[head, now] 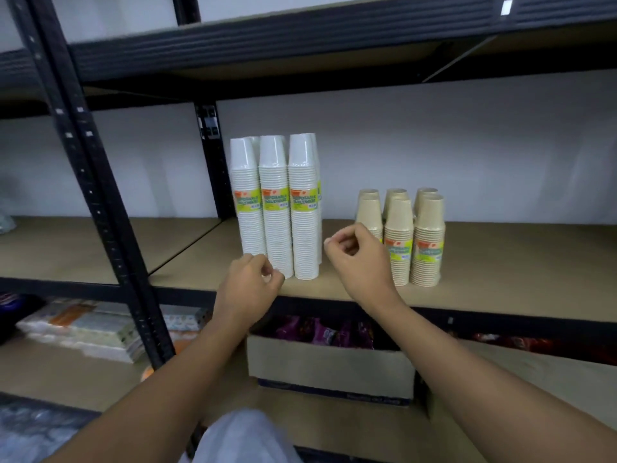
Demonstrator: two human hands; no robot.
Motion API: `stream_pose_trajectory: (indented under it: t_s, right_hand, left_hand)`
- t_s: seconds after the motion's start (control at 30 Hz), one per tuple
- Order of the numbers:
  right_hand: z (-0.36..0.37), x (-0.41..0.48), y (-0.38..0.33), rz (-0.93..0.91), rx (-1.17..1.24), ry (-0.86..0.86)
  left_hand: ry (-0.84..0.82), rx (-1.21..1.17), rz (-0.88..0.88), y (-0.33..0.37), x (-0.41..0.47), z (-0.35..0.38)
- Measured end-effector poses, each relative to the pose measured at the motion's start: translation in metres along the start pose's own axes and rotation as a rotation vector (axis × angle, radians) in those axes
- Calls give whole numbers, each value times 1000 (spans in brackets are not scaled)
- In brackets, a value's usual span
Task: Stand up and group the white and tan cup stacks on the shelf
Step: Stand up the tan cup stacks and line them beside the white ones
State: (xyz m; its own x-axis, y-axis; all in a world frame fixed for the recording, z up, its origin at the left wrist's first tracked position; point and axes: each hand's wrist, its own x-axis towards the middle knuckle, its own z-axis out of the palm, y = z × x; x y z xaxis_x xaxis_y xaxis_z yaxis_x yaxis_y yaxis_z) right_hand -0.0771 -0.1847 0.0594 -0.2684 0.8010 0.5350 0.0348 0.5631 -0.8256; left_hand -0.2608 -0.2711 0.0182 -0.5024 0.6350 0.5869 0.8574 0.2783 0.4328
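Note:
Several tall white cup stacks with green-yellow labels stand upright, packed together on the brown shelf board. To their right, several shorter tan cup stacks stand upright in a tight group. My left hand hovers in front of the base of the white stacks, fingers curled, holding nothing. In the gap between the two groups my right hand is raised with its fingers curled and empty, partly hiding the nearest left tan stack.
A black metal upright runs down at the left, and another shelf board sits overhead. Below are a cardboard box of purple packets and flat wrapped packs at lower left. A white wall backs the shelf.

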Motion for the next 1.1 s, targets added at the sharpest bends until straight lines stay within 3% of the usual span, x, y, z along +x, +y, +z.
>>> stream_pose_trajectory:
  t_s: [0.4,0.7,0.83,1.1]
  right_hand:
    - [60,19,51,157,-240,-142]
    - [63,36,50,270,-168,-284]
    - [66,43,52,309,-156,-347]
    - [75,47,49,213,-139,-368]
  left_hand:
    - [-189,77,-168,-71,16,-6]
    - [-440,-325,-276,-70,48,-5]
    - [-518,-420,-249,-68,62,0]
    - [-474,-453,-132,-63,75,11]
